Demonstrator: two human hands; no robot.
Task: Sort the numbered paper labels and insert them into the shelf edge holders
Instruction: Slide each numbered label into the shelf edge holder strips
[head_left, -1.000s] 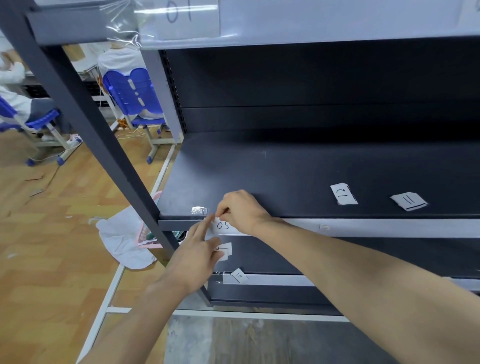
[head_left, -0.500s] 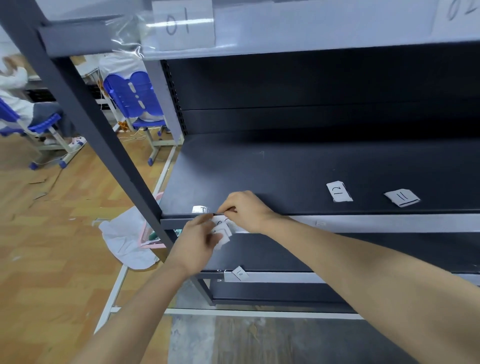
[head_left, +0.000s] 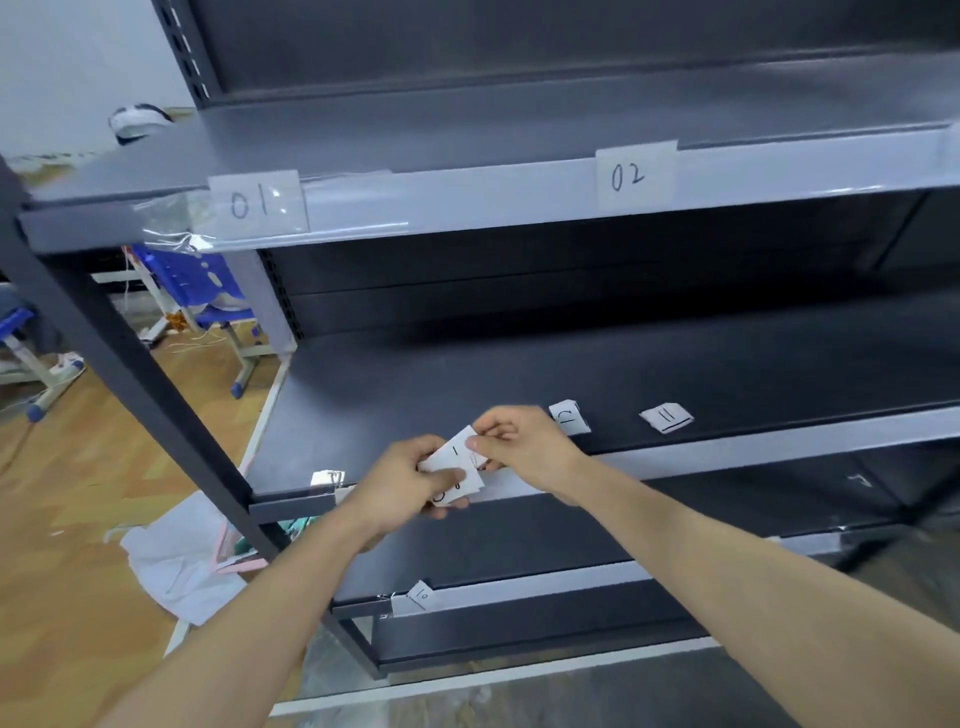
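My left hand (head_left: 402, 480) holds a small stack of white numbered paper labels (head_left: 453, 470) in front of the middle shelf's edge holder (head_left: 727, 449). My right hand (head_left: 522, 444) pinches the top label of that stack between thumb and fingers. Labels 01 (head_left: 254, 202) and 02 (head_left: 631, 175) sit in the upper shelf's edge holder. Loose labels 12 (head_left: 570, 417) and 11 (head_left: 666, 417) lie on the middle shelf behind my right hand. A label marked 10 (head_left: 422, 595) leans at the lower shelf's edge.
A dark slanted upright (head_left: 130, 374) of the shelf frame crosses at the left. White cloth and a pink item (head_left: 176, 561) lie on the wooden floor beside it. Blue chairs (head_left: 197, 280) stand behind at the left. A bit of clear tape (head_left: 326, 478) sits on the middle shelf's front corner.
Both hands have come off the middle shelf's edge holder and met just in front of it around the label stack. The view has tilted upward, showing labels 01 and 02.
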